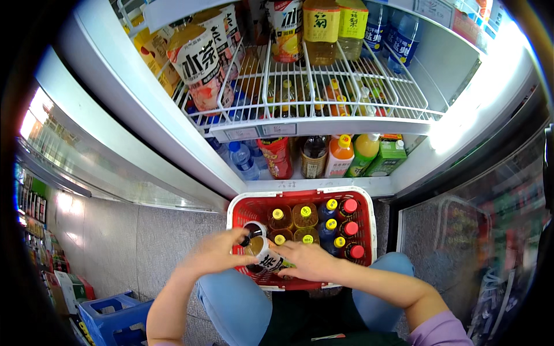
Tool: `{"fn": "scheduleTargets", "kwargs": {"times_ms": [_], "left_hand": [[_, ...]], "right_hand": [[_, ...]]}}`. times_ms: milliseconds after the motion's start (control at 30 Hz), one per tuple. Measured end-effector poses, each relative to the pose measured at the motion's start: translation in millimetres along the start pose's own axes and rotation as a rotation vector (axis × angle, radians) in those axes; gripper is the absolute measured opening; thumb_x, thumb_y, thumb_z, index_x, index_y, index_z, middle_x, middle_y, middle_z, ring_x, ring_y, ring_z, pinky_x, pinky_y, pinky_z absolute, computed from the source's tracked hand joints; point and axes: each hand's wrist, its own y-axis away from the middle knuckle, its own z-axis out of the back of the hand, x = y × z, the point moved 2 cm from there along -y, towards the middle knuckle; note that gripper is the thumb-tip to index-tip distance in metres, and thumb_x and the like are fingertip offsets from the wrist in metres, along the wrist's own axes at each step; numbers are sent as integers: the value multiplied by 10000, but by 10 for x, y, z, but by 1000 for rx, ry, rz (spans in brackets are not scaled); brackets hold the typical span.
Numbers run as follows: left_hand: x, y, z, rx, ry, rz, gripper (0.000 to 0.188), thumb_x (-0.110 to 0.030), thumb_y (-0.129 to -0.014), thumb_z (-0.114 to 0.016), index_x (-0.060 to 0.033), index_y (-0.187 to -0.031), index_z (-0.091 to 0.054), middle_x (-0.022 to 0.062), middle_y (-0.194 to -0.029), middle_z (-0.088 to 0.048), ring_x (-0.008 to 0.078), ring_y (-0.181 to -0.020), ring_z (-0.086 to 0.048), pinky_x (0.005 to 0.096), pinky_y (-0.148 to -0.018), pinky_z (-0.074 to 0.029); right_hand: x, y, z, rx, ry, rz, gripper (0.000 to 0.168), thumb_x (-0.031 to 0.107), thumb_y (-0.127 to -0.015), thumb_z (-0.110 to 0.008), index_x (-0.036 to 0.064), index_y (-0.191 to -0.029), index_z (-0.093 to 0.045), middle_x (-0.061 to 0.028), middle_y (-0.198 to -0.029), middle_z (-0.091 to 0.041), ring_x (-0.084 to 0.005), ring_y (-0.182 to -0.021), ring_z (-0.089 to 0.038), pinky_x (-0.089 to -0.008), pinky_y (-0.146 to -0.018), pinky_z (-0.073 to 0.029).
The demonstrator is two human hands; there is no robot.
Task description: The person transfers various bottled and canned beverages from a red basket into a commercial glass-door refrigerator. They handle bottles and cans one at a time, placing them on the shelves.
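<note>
Over the left part of a red plastic shopping basket (373, 229) with a white rim, a tilted iced-tea bottle (267, 258) with a white label is held between both hands. My left hand (216, 253), slightly blurred, has its fingers around the neck and dark cap end. The fingers of my right hand (307, 261) lie over the label and lower body. Behind it another white-labelled bottle (255, 228) stands in the basket. Several yellow-capped tea bottles (305, 213) fill the middle. To the right stand three blue bottles (328, 212) with yellow caps and three dark bottles with red caps (351, 228).
An upright drinks cooler faces me, its white wire shelf (329, 99) bearing large iced-tea bottles (197, 65). Beneath stand an orange drink bottle (339, 158) and a green carton (389, 158). Glass doors (130, 160) flank the basket. A blue plastic stool (108, 318) sits lower left.
</note>
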Motion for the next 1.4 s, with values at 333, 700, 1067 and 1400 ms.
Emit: {"fn": "scheduleTargets", "kwargs": {"times_ms": [333,700,1067,1400], "left_hand": [[-1106,53,1319,-549,550,-386,729,-155,-913,-811,5,-1529,-457,180,-1547,-513,286,-1472,-463,462,-1214,-371],[-899,-1311,1914,-1342,683,-509,839,-169,-813,-847,18,-1487,-383,157,-1243,-652,260,-1091,-684,368,-891,-581],[-767,-1667,2109,-1257,915,-448,789,-49,-756,-863,9,-1414,-432,157,-1241,-672,243,-1106,-688,358,-924,-582],[-867,-1466,1877,-1443,551,-589,911,-85,-700,-878,33,-1461,-392,191,-1354,-579,274,-1262,-595,380,-1105,-457]], "right_hand": [[816,-415,2146,-570,133,393,512,190,-863,-809,41,-1314,-619,-173,-1251,-665,-390,-1148,-657,-468,-962,-552],[613,-2024,2899,-803,159,267,946,288,-669,-904,-12,-1463,-486,-263,-1332,-618,-449,-1243,-618,-491,-1057,-512],[445,-2701,3005,-609,32,82,823,250,-666,-870,-64,-1334,-507,-313,-1233,-691,-450,-1210,-656,-443,-1041,-521],[340,-2461,2717,-859,-102,394,724,175,-771,-814,-25,-1361,-444,-343,-1146,-689,-519,-1115,-658,-524,-942,-542]]}}
